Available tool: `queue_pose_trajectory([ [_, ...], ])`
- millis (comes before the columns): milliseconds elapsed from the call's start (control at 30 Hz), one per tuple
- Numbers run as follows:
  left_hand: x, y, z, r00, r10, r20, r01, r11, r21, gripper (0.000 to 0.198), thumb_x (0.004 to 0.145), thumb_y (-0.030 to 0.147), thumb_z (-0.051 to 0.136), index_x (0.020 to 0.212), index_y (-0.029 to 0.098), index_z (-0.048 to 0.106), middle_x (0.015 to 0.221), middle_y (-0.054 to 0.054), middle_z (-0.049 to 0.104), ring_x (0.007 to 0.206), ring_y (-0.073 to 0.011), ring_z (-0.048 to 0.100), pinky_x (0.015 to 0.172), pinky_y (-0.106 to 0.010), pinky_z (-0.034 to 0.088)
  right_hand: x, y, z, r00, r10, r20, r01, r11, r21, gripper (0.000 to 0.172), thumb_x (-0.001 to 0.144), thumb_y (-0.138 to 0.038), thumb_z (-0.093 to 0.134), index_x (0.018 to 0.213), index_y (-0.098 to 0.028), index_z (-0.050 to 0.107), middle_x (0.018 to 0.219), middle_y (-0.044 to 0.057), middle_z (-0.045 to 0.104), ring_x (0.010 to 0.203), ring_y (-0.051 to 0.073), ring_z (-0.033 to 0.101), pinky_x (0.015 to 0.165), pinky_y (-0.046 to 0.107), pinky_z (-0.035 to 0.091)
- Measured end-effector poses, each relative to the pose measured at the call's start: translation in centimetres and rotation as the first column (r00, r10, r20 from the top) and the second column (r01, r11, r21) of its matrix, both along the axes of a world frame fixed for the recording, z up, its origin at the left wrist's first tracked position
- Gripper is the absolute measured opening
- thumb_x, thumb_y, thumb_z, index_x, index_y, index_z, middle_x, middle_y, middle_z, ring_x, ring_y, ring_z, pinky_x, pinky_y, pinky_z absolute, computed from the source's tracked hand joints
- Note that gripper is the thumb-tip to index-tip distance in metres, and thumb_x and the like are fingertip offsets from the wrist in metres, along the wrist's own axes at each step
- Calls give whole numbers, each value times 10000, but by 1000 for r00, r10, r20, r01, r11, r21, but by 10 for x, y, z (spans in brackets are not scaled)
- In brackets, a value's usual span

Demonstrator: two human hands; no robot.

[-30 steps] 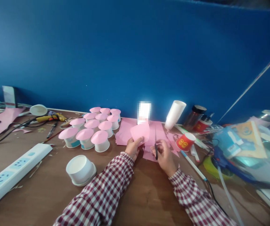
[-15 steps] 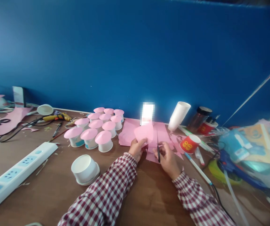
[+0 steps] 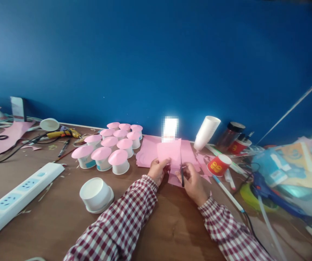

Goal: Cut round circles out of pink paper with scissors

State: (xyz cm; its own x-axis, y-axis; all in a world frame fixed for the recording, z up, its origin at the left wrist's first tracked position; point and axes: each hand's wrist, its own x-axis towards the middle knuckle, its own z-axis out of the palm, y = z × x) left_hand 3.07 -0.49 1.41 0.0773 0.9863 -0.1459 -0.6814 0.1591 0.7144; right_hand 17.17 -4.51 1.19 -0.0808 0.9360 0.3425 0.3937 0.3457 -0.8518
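Observation:
Between thumb and fingers, my left hand (image 3: pixel 158 170) pinches a piece of pink paper (image 3: pixel 169 151) held above the table. A pair of scissors (image 3: pixel 182 170) is in my right hand (image 3: pixel 194 183), its blades pointing away from me along the paper's right edge. More pink sheets (image 3: pixel 146 150) lie flat beneath and behind my hands, with offcuts (image 3: pixel 203 165) to the right. Left of my hands stand several white paper cups (image 3: pixel 121 167) in rows, each topped with a shallow pink paper cone (image 3: pixel 118 157).
White bowls (image 3: pixel 94 194) sit upside down by my left forearm, near a power strip (image 3: pixel 22 199). A yellow glue gun (image 3: pixel 63 134) lies at the back left. On the right are a leaning cup stack (image 3: pixel 207 132), a red cup (image 3: pixel 218 165), a white pen-like tool (image 3: pixel 228 193) and a blue-handled tool (image 3: pixel 278 203).
The pink paper in my left hand has turned and now shows a straighter outline beside the scissors. My view has shifted slightly; both hands stay in nearly the same place.

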Motion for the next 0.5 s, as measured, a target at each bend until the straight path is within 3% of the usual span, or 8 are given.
queue_pose_trajectory([
  [267, 0, 0, 1, 999, 30, -19, -31, 999, -43, 361, 520, 283, 817, 763, 95, 627, 683, -41, 629, 531, -86, 544, 502, -215, 424, 0, 1, -4, 990, 67, -123, -75, 995, -61, 312, 830, -371, 591, 1067, -177, 530, 676, 2, 578, 588, 144, 547, 530, 237, 439],
  [500, 0, 0, 1, 999, 29, -35, -30, 999, -31, 356, 514, 291, 820, 756, 101, 642, 680, -35, 625, 551, -90, 538, 515, -221, 417, 1, 3, -8, 980, 91, -176, -109, 989, -97, 384, 828, -397, 585, 1113, -140, 580, 717, 22, 585, 611, 139, 536, 559, 254, 460],
])
